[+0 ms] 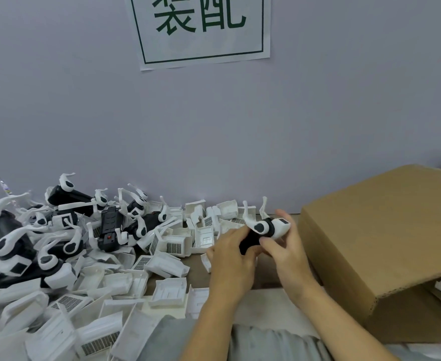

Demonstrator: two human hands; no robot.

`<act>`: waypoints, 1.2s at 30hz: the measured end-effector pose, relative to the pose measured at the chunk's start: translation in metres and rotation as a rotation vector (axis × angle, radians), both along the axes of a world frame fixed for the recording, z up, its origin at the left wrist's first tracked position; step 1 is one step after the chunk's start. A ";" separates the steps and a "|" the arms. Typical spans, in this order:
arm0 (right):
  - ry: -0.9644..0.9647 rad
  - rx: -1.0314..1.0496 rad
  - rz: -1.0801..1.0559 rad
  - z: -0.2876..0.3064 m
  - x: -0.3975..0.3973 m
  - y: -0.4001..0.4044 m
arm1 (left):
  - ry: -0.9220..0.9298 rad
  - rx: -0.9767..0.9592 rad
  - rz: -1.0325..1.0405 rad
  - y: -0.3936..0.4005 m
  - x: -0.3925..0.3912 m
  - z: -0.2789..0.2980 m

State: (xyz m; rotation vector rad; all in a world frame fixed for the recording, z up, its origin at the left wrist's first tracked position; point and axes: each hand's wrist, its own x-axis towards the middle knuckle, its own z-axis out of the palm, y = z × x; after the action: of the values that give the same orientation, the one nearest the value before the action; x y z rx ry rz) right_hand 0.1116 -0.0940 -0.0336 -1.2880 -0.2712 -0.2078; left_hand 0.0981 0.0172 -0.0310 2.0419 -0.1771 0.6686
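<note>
Forearms [331, 321] fill the near edge; my left hand [231, 259] and right hand [289, 252] meet on one piece [263, 227].
My left fingers curl round its black body; my right thumb and fingers pinch its white head. I hold it above the table [266, 272], just left of the box [380, 246]. White shells [167, 264] lie beside my left arm, with a heap [19, 243] of assembled pieces further left.

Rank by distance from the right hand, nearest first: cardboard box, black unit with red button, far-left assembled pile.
1. cardboard box, just right of the right hand.
2. black unit with red button, centre-left.
3. far-left assembled pile, beyond it.
</note>
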 end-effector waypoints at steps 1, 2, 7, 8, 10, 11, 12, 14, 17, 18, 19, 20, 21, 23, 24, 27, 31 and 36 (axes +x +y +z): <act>0.033 0.045 0.025 0.000 0.001 -0.001 | 0.012 0.002 -0.017 0.001 0.000 -0.001; 0.061 0.067 0.035 -0.001 0.003 0.000 | 0.025 -0.004 -0.035 0.001 0.000 -0.002; 0.086 0.031 -0.106 0.003 0.008 0.002 | 0.034 0.015 -0.092 0.004 0.000 -0.002; 0.078 0.009 -0.139 0.002 0.009 0.001 | 0.035 0.025 -0.094 0.004 -0.001 -0.002; 0.062 -0.034 -0.178 0.001 0.010 0.000 | 0.033 0.049 -0.088 0.004 -0.001 -0.002; 0.057 -0.053 -0.189 0.002 0.010 -0.001 | 0.031 0.067 -0.079 0.005 -0.001 -0.002; 0.054 -0.067 -0.196 0.004 0.010 -0.001 | 0.028 0.088 -0.070 0.005 -0.001 -0.002; 0.043 -0.105 -0.222 0.005 0.010 -0.002 | 0.019 0.125 -0.059 0.005 -0.001 -0.002; 0.030 -0.148 -0.283 0.005 0.010 -0.002 | 0.009 0.156 -0.050 0.004 -0.001 -0.003; 0.018 -0.145 -0.276 0.006 0.010 -0.001 | 0.000 0.147 -0.032 0.004 -0.001 -0.004; 0.012 -0.133 -0.248 0.007 0.008 0.000 | -0.011 0.130 -0.005 0.004 -0.001 -0.004; 0.012 -0.118 -0.206 0.008 0.006 0.001 | -0.024 0.117 0.024 0.004 -0.001 -0.004; 0.016 -0.100 -0.155 0.009 0.004 0.001 | -0.048 0.110 0.047 0.005 0.000 -0.005; 0.032 -0.082 -0.041 0.006 0.002 0.002 | -0.110 0.061 0.076 0.004 0.001 -0.004; 0.035 -0.098 0.001 0.004 0.002 0.004 | -0.137 -0.013 0.082 0.004 0.001 -0.002; 0.026 -0.157 -0.016 0.001 0.000 0.009 | -0.122 -0.361 0.126 0.002 0.001 0.005; 0.049 -0.264 -0.059 -0.001 0.002 0.010 | 0.187 -1.101 0.002 0.007 0.003 0.010; 0.099 -0.188 0.000 -0.005 0.004 0.011 | 0.300 -1.012 0.029 0.009 0.006 0.009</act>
State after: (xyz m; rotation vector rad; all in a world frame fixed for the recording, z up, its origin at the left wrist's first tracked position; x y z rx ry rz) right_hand 0.1153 -0.0831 -0.0390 -1.4799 -0.2101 -0.1200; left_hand 0.1039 0.0262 -0.0220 1.1350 0.3169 0.3368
